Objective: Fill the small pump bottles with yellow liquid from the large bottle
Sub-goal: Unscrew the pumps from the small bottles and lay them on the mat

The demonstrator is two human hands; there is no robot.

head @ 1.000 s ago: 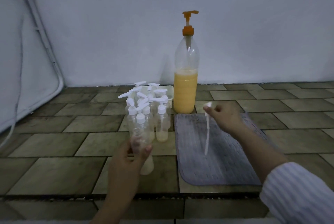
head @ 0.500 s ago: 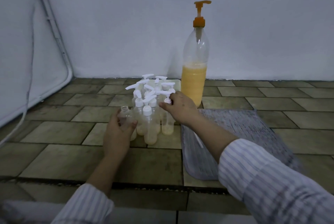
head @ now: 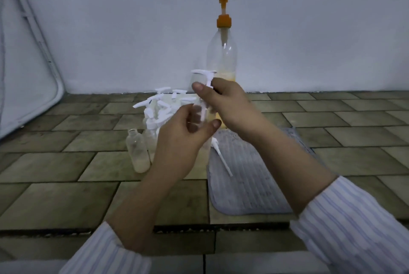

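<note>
My left hand (head: 179, 143) grips a small clear pump bottle (head: 204, 116) held up in front of me. My right hand (head: 225, 103) pinches that bottle's white pump head (head: 204, 74) at its collar. Behind both hands stands the large clear bottle (head: 222, 57) with an orange pump (head: 224, 10); yellow liquid fills its lower part. A cluster of small pump bottles (head: 159, 110) stands left of it. One uncapped small bottle (head: 137, 152) with a little pale liquid stands in front of the cluster. A loose white pump with its tube (head: 221, 156) lies on the grey mat (head: 247, 185).
Everything stands on a brown tiled surface (head: 66, 163) against a white wall. A white fabric panel with a tube frame (head: 28, 52) leans at the far left. The tiled edge (head: 188, 229) runs just in front of me.
My left hand set the uncapped bottle down in front of the cluster. My right hand laid the loose pump on the mat, took a capped bottle from the cluster, and both hands now hold it.
</note>
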